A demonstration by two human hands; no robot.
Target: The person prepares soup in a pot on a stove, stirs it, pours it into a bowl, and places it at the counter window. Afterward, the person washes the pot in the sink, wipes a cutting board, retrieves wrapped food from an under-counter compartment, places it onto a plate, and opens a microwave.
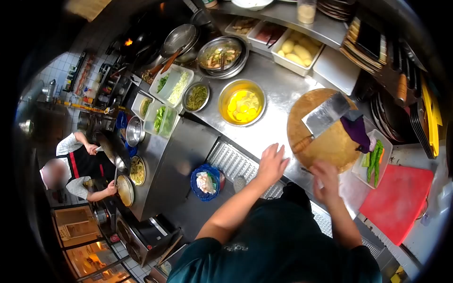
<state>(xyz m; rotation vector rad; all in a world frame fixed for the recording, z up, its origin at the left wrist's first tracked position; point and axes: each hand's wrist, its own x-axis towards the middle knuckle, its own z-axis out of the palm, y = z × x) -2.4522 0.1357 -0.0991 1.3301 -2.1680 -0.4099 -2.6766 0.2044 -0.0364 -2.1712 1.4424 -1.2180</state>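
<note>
My left hand (272, 164) is over the steel counter's front edge, fingers apart and holding nothing. Close to the near rim of a round wooden chopping block (332, 153) is my right hand (326, 181), slightly blurred, its fingers loosely bent and apart with nothing visible in them. A cleaver (326, 115) lies flat on the block, its wooden handle toward my left hand. Beside its blade a dark purple cloth (356, 133) hangs over the block's right edge. Beyond my left hand stands a steel bowl (261, 88) of cracked eggs, yolks showing.
A white tray (388, 158) with green vegetables and a red cutting board (398, 202) are at right. Peeled potatoes (296, 51) fill a bin at the back. A blue-lined bin (205, 183) stands lower left. A co-worker (80, 165) handles a wok (111, 150) at far left.
</note>
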